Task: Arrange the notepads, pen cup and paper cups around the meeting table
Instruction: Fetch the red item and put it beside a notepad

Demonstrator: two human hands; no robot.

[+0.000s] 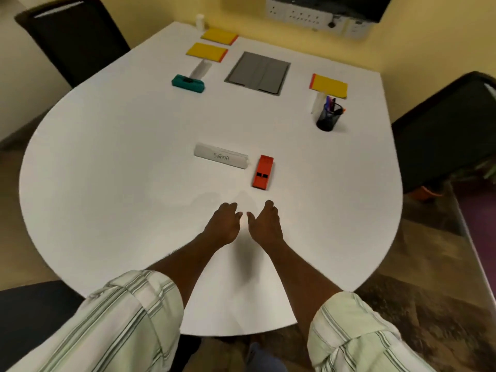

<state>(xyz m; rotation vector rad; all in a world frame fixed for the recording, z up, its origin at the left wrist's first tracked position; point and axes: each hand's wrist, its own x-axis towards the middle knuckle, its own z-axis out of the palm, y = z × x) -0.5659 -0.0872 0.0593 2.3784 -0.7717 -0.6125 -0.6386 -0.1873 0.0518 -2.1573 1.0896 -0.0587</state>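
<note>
Seemingly between placements, left hand (224,224) and right hand (265,224) are hovering empty, fingers loosely curled, likely needing a stretch toward the pen cup (328,118).

The person wears a pale cream shirt (107,334) with thin grey-green stripes forming a loose check. The left sleeve (126,312) and right sleeve (354,334) are rolled into thick cuffs near the elbows; the forearms (188,260), left hand (224,224) and right hand (264,224) are bare.
</note>
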